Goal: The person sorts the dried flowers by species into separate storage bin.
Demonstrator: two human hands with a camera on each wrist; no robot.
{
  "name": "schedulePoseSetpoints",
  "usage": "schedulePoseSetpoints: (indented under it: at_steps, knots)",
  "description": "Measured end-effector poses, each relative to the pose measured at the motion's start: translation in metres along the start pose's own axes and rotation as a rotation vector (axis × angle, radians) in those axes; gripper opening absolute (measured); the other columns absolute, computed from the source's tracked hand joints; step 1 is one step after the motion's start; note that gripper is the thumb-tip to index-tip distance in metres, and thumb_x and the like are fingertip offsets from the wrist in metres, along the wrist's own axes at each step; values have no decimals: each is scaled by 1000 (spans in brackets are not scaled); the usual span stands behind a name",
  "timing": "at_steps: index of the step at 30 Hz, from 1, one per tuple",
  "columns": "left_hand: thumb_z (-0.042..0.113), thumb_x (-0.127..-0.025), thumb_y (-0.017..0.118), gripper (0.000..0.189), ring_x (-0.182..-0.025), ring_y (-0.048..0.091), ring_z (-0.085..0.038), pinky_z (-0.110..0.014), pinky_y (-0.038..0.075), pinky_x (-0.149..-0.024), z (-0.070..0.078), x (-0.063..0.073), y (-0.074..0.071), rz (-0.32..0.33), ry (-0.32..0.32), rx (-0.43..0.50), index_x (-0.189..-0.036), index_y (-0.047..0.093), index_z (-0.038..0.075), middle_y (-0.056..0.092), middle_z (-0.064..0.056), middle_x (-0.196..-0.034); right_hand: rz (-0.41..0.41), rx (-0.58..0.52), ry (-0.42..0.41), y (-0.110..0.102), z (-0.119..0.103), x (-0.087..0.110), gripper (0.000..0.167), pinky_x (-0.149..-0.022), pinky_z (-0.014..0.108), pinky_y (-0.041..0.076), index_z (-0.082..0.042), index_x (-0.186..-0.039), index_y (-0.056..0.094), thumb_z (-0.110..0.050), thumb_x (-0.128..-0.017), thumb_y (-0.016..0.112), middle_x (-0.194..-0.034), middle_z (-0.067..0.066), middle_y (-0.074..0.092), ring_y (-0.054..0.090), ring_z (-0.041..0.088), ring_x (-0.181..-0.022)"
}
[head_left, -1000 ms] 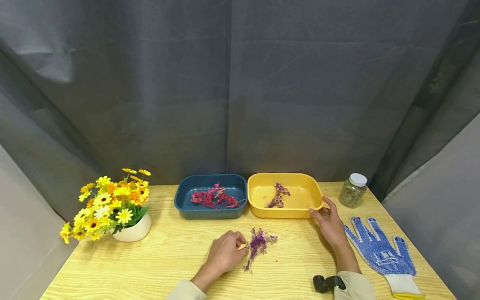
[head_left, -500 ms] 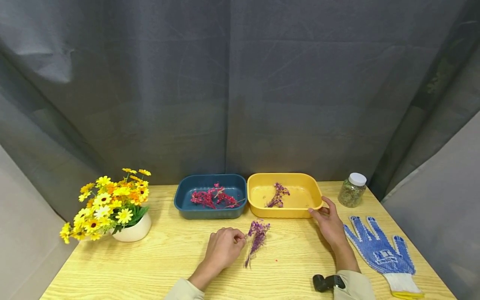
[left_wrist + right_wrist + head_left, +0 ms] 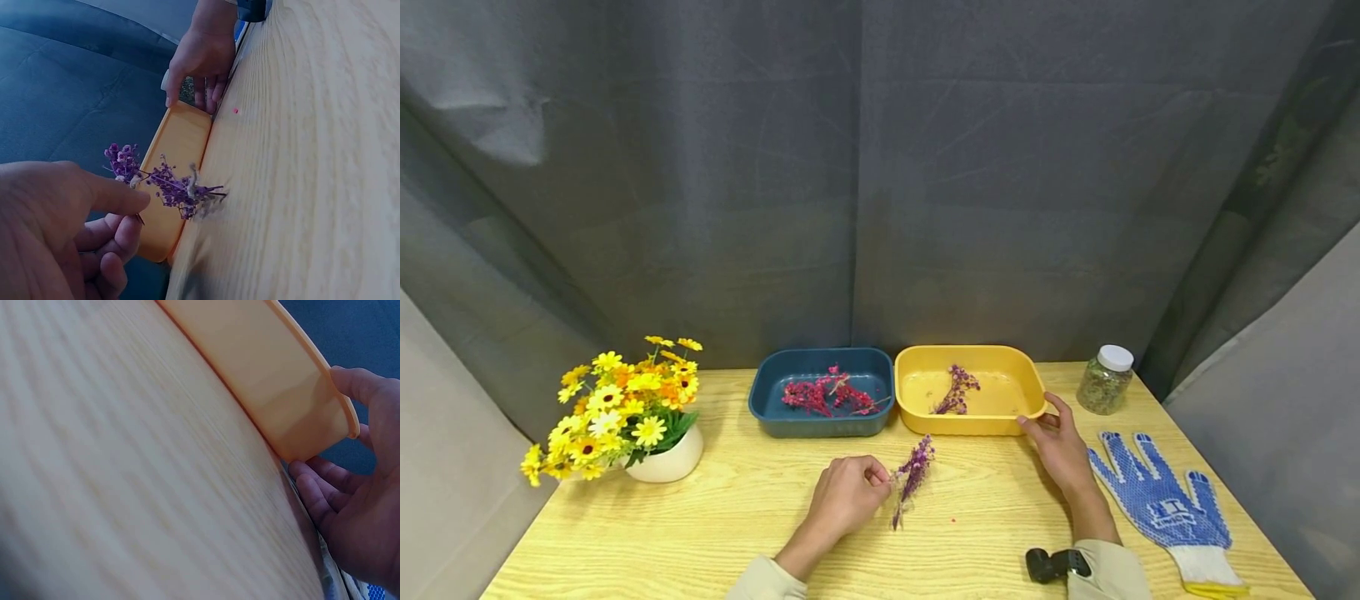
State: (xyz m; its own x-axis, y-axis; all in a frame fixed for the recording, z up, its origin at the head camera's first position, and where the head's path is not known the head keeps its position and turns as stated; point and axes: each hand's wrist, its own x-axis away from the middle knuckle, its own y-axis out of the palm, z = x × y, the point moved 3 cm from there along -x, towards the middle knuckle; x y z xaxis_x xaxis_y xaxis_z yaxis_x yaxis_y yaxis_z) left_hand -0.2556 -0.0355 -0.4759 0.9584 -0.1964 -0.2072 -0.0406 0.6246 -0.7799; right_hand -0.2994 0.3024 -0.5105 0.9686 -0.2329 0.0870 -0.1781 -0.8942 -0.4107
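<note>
My left hand (image 3: 848, 493) pinches a sprig of purple dried flowers (image 3: 915, 468) between thumb and forefinger, over the table in front of the trays. In the left wrist view the sprig (image 3: 178, 187) stretches out from the fingertips, its lower stems pointing at the wood. My right hand (image 3: 1062, 446) grips the near right corner of a yellow tray (image 3: 1007, 427). Seen from the right wrist, the thumb (image 3: 353, 381) lies on the rim and the other fingers bend against the tray's lower side. Another purple sprig (image 3: 957, 390) lies inside that tray.
Left of the yellow tray stands a dark blue tray (image 3: 823, 428) with pink dried flowers (image 3: 820, 396). A lidded jar (image 3: 1105, 382) and a blue-and-white work glove (image 3: 1172, 500) are at the right. At the left is a pot of yellow flowers (image 3: 617, 408). A dark curtain (image 3: 865, 208) hangs behind.
The purple flowers at my left hand have shifted slightly up and left and turned into a narrower, more upright bunch. My right hand stays on the yellow tray's corner.
</note>
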Motion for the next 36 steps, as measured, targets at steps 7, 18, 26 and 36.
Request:
schedulePoseSetpoints:
  at_steps: [7, 18, 26, 36]
  knots:
    - [21, -77, 75, 7, -54, 47, 2, -19, 38, -54, 0, 0, 1, -5, -2, 42, -74, 70, 24, 59, 16, -63, -2, -3, 3, 0, -1, 0, 86, -104, 52, 38, -30, -156, 6, -57, -92, 55, -149, 18, 36, 41, 36, -137]
    - [21, -76, 78, 10, -54, 48, 1, -19, 38, -54, -2, 1, 2, -8, -17, 42, -69, 73, 25, 60, 18, -61, 0, -18, -2, 0, 1, -1, 88, -107, 54, 35, -30, -156, 6, -59, -90, 56, -150, 18, 37, 41, 36, -138]
    - [31, -69, 84, 18, -53, 48, -1, -21, 39, -54, -5, 2, 4, -29, -46, 32, -61, 68, 29, 56, 18, -54, -6, -5, -12, -1, -2, -1, 86, -106, 54, 35, -30, -156, 5, -57, -92, 55, -150, 17, 37, 41, 36, -137]
    - [31, -66, 86, 20, -51, 47, -1, -21, 38, -52, -4, 3, 5, -47, -52, 60, -61, 68, 28, 57, 16, -54, -7, 3, -9, 0, 0, -1, 85, -106, 55, 35, -30, -156, 5, -56, -92, 55, -149, 18, 37, 41, 37, -137]
